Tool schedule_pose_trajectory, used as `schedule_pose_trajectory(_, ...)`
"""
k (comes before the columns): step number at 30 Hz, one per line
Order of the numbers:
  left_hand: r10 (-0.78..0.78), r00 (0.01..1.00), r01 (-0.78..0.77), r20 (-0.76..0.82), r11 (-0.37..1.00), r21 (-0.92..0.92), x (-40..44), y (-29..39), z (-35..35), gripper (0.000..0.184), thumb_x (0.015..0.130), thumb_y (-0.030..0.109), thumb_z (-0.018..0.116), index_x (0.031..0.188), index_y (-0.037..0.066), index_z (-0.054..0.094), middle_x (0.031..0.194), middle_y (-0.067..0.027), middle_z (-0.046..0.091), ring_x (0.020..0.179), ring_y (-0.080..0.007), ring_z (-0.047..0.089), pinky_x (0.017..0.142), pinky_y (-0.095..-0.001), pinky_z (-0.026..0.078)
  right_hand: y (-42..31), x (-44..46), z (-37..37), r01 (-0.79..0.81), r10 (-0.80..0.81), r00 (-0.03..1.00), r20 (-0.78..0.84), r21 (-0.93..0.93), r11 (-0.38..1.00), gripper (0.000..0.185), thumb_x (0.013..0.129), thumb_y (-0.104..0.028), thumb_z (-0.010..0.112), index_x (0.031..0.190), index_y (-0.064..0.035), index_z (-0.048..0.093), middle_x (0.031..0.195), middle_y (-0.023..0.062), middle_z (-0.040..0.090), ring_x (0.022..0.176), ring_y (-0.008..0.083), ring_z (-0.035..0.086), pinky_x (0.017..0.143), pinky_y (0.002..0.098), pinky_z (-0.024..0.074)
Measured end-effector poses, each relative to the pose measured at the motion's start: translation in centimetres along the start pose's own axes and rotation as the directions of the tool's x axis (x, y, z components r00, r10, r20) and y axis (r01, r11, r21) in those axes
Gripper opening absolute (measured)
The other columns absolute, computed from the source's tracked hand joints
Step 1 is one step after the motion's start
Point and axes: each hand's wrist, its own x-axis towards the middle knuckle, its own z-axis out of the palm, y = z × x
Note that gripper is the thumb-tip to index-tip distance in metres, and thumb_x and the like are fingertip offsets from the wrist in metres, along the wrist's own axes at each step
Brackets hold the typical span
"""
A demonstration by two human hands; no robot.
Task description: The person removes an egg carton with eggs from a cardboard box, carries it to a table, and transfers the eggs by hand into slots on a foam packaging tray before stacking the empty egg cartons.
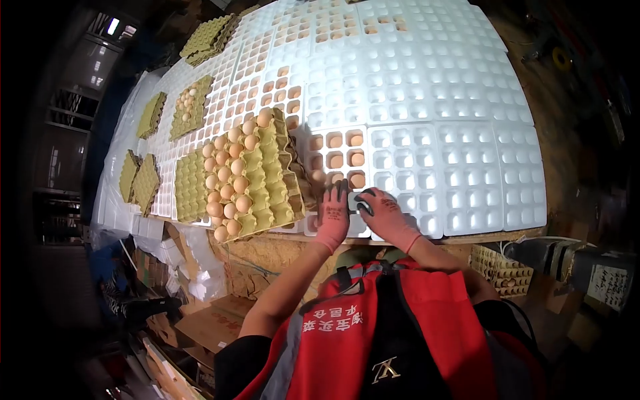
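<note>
Both my hands wear pink gloves with dark fingertips and work over a white foam egg tray (365,137) at the table's near edge. My left hand (334,208) lies over its front cells, fingers stretched forward beside several brown eggs (336,160) seated in the cells. Just to the right, my right hand (383,212) is turned inward with its fingers curled near the tray's front right cells; what they hold, if anything, is hidden. Left of my hands, a stack of yellowish pulp egg trays (279,177) carries several loose brown eggs (227,192) on its left half.
White foam trays (467,157) cover the table, some with eggs in them. More pulp tray stacks (208,39) stand at the far left. Below the table's wooden edge (493,237) are a cardboard box (217,323) and a pulp tray stack (499,272).
</note>
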Motion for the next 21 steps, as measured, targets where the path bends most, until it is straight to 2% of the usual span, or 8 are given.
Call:
schedule_pose_trajectory(2, -0.005, 0.999, 0.001, -0.041, 0.997, -0.083, -1.9, 0.3, -0.4, 0.051, 0.087, 0.014, 0.06, 0.133, -0.004, 0.047, 0.141, -0.0281, 0.042, 0.128, -0.0454, 0.042, 0.109, -0.0494, 0.035, -0.2, 1.1, -1.2, -0.104, 0.103, 0.993, -0.049, -0.023, 0.994, 0.026, 0.087, -0.015, 0.063, 0.112, -0.0072, 0.063, 0.112, 0.0175, 0.059, 0.106, 0.0385, 0.059, 0.089, 0.0458, 0.0492)
schedule_pose_trajectory(5, 0.041, 0.999, -0.042, -0.011, 0.956, -0.291, -3.2, 2.8, -8.4, 0.043, 0.085, 0.014, 0.064, 0.124, -0.001, 0.054, 0.128, -0.021, 0.052, 0.12, -0.0411, 0.048, 0.102, -0.0473, 0.04, -2.8, 5.3, 0.7, 0.033, -0.04, 0.995, -0.092, -0.077, 0.997, 0.031, 0.088, -0.016, 0.062, 0.117, -0.0081, 0.059, 0.113, 0.0161, 0.058, 0.107, 0.0368, 0.058, 0.088, 0.0457, 0.0494)
schedule_pose_trajectory(9, -0.002, 0.995, -0.025, -0.096, 0.959, -0.284, -7.3, -1.0, -17.4, 0.032, 0.081, 0.008, 0.067, 0.113, 0.007, 0.064, 0.114, -0.0126, 0.061, 0.106, -0.0333, 0.057, 0.09, -0.0435, 0.047, -4.0, 11.4, 7.0, 0.115, -0.085, 0.988, 0.127, -0.246, 0.962, 0.034, 0.086, -0.005, 0.054, 0.119, -0.0092, 0.061, 0.12, 0.0176, 0.055, 0.107, 0.0361, 0.059, 0.087, 0.0461, 0.0505)
schedule_pose_trajectory(12, -0.286, 0.897, 0.172, -0.337, 0.929, -0.329, -10.2, -7.3, -22.4, 0.027, 0.076, 0.0, 0.07, 0.103, 0.006, 0.066, 0.103, -0.0132, 0.064, 0.094, -0.0341, 0.059, 0.081, -0.0417, 0.047, -4.1, 11.7, 7.1, 0.344, -0.28, 0.938, 0.205, -0.445, 0.827, 0.025, 0.085, 0.0, 0.052, 0.108, -0.0034, 0.06, 0.114, 0.0193, 0.055, 0.1, 0.0352, 0.062, 0.084, 0.042, 0.0528)
schedule_pose_trajectory(14, -0.328, 0.841, 0.235, -0.431, 0.938, -0.255, -11.9, -11.0, -23.6, 0.022, 0.079, 0.001, 0.069, 0.1, 0.006, 0.066, 0.098, -0.0141, 0.063, 0.089, -0.035, 0.059, 0.077, -0.0418, 0.048, -4.1, 12.0, 7.2, 0.365, -0.272, 0.929, 0.251, -0.497, 0.787, 0.022, 0.083, 0.001, 0.052, 0.104, -0.0016, 0.059, 0.109, 0.0187, 0.058, 0.098, 0.0345, 0.063, 0.083, 0.0405, 0.053)
schedule_pose_trajectory(16, -0.307, 0.875, 0.247, -0.374, 0.948, -0.201, -12.5, -12.6, -24.4, 0.021, 0.08, 0.005, 0.07, 0.101, 0.006, 0.065, 0.099, -0.0135, 0.062, 0.091, -0.0346, 0.059, 0.081, -0.0424, 0.047, -2.6, 13.1, 8.3, 0.323, -0.253, 0.94, 0.229, -0.358, 0.876, 0.023, 0.082, 0.003, 0.05, 0.103, -0.0015, 0.059, 0.103, 0.0196, 0.06, 0.098, 0.0361, 0.062, 0.083, 0.0422, 0.0527)
schedule_pose_trajectory(20, -0.122, 0.985, 0.12, -0.12, 0.993, -0.018, -13.5, -16.4, -22.2, 0.043, 0.08, 0.016, 0.072, 0.12, 0.009, 0.057, 0.12, -0.016, 0.054, 0.109, -0.0365, 0.053, 0.093, -0.0458, 0.044, -3.0, 12.8, 9.6, 0.189, -0.188, 0.982, 0.038, -0.353, 0.916, 0.017, 0.082, 0.001, 0.053, 0.095, -0.0012, 0.062, 0.104, 0.0206, 0.064, 0.098, 0.0371, 0.064, 0.084, 0.0446, 0.0514)
schedule_pose_trajectory(21, -0.073, 0.993, 0.068, -0.09, 0.996, -0.055, -13.3, -17.7, -21.4, 0.049, 0.08, 0.017, 0.072, 0.124, 0.009, 0.055, 0.12, -0.0158, 0.053, 0.109, -0.036, 0.053, 0.093, -0.0444, 0.045, -4.6, 12.3, 8.2, 0.066, -0.072, 0.997, -0.014, -0.264, 0.962, 0.017, 0.082, 0.0, 0.055, 0.096, -0.0021, 0.063, 0.104, 0.0192, 0.065, 0.096, 0.0361, 0.065, 0.083, 0.0444, 0.0517)
